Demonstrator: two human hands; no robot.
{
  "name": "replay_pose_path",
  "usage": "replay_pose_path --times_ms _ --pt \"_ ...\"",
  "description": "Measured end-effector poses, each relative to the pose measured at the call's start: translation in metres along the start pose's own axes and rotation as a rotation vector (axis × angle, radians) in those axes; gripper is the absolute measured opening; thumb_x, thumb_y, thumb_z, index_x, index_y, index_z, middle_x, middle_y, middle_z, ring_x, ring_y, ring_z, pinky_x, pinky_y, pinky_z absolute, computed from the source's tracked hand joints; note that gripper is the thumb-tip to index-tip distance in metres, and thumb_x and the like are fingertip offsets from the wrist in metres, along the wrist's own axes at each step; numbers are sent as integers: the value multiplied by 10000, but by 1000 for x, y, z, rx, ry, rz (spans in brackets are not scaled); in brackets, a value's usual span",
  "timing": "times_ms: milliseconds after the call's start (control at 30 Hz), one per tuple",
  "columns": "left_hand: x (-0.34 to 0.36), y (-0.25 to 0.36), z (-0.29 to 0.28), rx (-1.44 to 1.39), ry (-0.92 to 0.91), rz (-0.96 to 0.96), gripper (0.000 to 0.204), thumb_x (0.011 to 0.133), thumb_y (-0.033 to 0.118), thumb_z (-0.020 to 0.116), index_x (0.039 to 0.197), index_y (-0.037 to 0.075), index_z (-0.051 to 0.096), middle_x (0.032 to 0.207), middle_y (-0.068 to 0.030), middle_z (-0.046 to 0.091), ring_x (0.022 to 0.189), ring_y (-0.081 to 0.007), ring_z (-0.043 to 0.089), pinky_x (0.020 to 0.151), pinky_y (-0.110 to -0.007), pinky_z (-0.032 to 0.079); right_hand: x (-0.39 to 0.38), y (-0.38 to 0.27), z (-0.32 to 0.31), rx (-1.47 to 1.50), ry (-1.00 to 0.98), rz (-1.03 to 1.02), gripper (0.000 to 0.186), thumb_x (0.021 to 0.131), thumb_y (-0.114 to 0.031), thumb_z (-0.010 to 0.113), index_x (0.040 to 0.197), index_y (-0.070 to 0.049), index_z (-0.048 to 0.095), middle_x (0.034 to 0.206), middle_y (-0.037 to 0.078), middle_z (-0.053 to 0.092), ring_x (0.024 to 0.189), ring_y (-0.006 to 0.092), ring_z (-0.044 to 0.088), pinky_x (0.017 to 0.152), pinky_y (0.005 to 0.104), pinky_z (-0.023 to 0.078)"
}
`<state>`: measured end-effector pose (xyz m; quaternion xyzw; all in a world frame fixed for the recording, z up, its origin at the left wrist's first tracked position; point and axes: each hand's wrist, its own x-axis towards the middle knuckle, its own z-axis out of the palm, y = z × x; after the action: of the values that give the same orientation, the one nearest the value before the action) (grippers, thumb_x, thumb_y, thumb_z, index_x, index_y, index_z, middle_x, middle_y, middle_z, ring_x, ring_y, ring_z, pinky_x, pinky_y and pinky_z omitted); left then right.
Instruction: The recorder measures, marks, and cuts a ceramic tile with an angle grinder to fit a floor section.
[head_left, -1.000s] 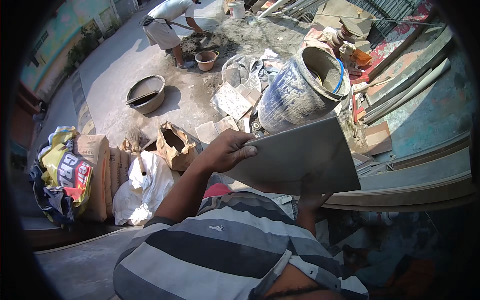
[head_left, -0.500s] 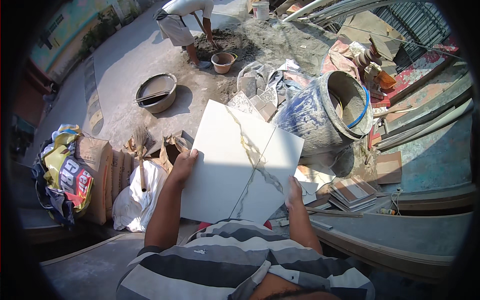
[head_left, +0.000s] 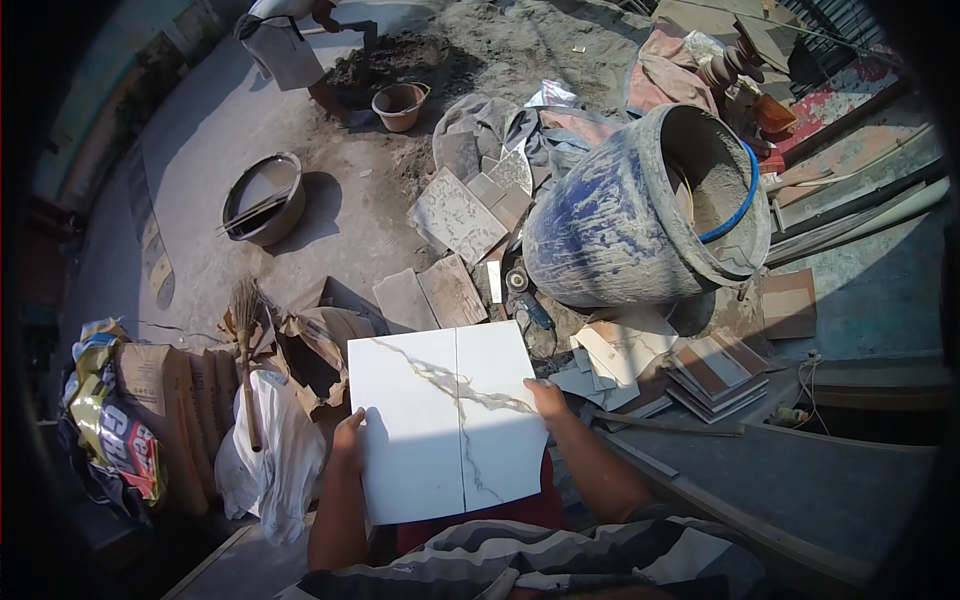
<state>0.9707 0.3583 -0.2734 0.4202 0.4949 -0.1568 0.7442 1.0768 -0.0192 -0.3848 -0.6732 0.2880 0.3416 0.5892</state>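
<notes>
A straw broom [head_left: 246, 350] rests against a white sack [head_left: 283, 445], with a round basin [head_left: 284, 226] and blue drum [head_left: 598, 222] beyond.

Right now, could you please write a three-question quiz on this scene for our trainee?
1. True or false: the left hand and the right hand both hold the white tile.
2. Multiple choice: which item's handle crosses in front of the white sack? A) hammer; B) broom; C) ladder.
3. Fill in the blank: the curved hose-like strip at the mouth of the large drum is coloured ____.

Key: 1. True; 2. B; 3. blue.
</notes>
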Motion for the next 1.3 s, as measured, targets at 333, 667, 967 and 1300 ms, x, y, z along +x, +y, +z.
replay_pose_path --times_ms 333,667,967,1300 --pt "171 -100 -21 -60 18 -187 297 966 254 541 1047 -16 634 896 -82 640 768 -193 613 686 -325 499 78 47 -15 -300 357 -2 503 832 -402 662 1015 65 686 957 214 712 899 311 681 791 391 495" --pt "198 -128 -72 -123 73 -257 414 954 301 523 1183 -43 550 1083 -154 611 934 -256 621 845 -392 503 98 70 9 -307 296 154 406 851 -340 672 987 41 701 911 132 711 801 230 660 735 362 493" --pt "211 -157 -77 -214 88 -259 396 957 259 510 1204 -47 542 1072 -157 614 933 -266 625 849 -390 507 116 113 5 -406 306 132 376 854 -334 676 979 18 706 898 124 707 807 219 656 727 367 490" --pt "263 -190 -63 -181 121 -212 316 955 275 531 1006 -22 627 883 -73 617 779 -169 585 691 -312 469 166 129 3 -183 348 119 353 873 -272 671 1073 19 668 980 93 682 892 190 619 784 348 480"
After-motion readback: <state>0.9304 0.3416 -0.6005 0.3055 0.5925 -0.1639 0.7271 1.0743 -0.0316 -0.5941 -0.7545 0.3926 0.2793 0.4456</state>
